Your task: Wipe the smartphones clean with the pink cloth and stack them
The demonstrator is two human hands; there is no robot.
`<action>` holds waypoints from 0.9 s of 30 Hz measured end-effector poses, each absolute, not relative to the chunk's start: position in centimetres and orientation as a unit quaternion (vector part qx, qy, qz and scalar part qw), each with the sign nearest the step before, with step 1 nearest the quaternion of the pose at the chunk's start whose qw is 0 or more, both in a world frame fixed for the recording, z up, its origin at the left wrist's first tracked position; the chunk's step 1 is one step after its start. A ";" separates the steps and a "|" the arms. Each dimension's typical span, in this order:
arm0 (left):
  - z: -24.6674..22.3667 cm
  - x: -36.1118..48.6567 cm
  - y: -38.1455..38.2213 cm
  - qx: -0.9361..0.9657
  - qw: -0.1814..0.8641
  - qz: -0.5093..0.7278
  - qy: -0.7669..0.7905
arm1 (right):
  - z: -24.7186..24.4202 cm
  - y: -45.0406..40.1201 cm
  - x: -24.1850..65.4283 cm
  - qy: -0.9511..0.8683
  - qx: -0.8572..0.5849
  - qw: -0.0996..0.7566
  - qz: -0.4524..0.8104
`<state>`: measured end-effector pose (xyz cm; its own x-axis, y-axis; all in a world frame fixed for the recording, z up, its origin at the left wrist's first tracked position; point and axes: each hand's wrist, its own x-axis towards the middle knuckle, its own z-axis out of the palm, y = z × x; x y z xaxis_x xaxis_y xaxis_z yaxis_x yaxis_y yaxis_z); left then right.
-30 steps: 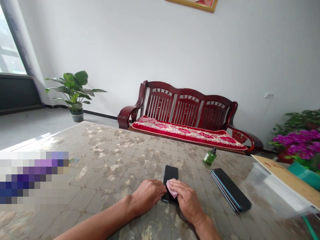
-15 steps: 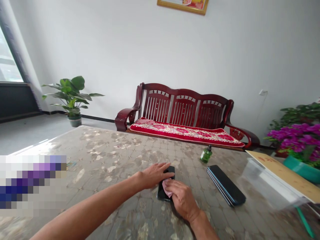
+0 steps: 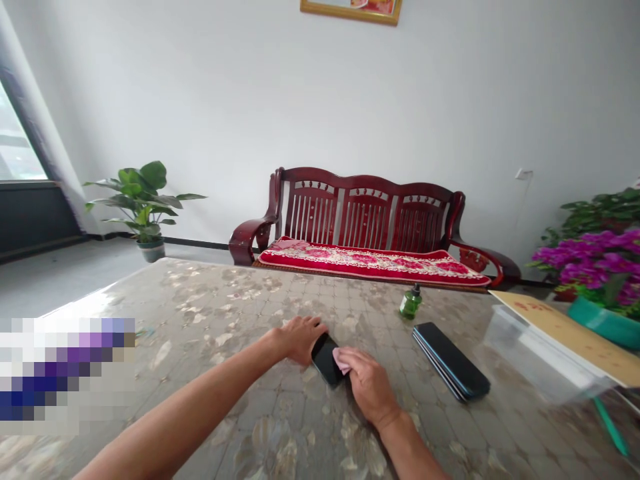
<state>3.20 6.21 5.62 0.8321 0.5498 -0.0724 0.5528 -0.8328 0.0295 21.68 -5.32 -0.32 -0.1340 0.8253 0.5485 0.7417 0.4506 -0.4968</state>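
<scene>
A black smartphone (image 3: 326,360) lies on the table, screen up, turned at a slant. My left hand (image 3: 301,339) grips its upper left edge, fingers curled over the far end; the thumb is hard to make out. Pinched in the fingers of my right hand (image 3: 369,382) is a small pink cloth (image 3: 343,361), which rests against the phone's right edge. To the right lies a stack of dark phones (image 3: 453,360), and behind it stands a small green bottle (image 3: 411,303) with a black top.
The table (image 3: 200,313) has a patterned, shiny cover. At right stand a clear plastic box (image 3: 545,373) with a tan board (image 3: 565,333) on it, a green stick (image 3: 611,427) and a teal flower pot (image 3: 607,323). A wooden bench (image 3: 367,207) stands beyond.
The phone has turned from nearly upright in view to a slant. My left hand has shifted from across its screen to its upper left edge; the cloth has moved to the right edge.
</scene>
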 end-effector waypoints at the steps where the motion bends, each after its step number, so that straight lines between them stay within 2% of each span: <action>1: 5.6 2.6 6.1 0.947 0.027 -0.030 0.318 | -0.7 -5.1 21.9 -0.740 -0.535 0.406 0.047; 6: 5.1 0.9 3.9 0.900 0.030 -0.007 0.436 | -1.7 -4.5 22.3 -0.704 -0.564 0.432 0.028; 11: 4.1 1.7 0.0 0.874 0.043 0.019 0.484 | -1.9 -4.4 22.2 -0.705 -0.568 0.424 0.017; 20: 2.8 2.2 -4.6 0.910 0.186 0.077 0.362 | -1.7 -4.0 22.0 -0.714 -0.551 0.428 0.061; 27: 1.3 2.4 -4.1 0.912 0.185 0.131 0.342 | -1.5 -3.9 22.2 -0.723 -0.535 0.425 0.102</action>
<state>2.43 -4.08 1.32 0.7320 0.6719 0.1130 0.5749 -0.6980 0.4269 22.17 -3.94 -1.50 -0.0668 0.8596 0.5067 0.6869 0.4080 -0.6015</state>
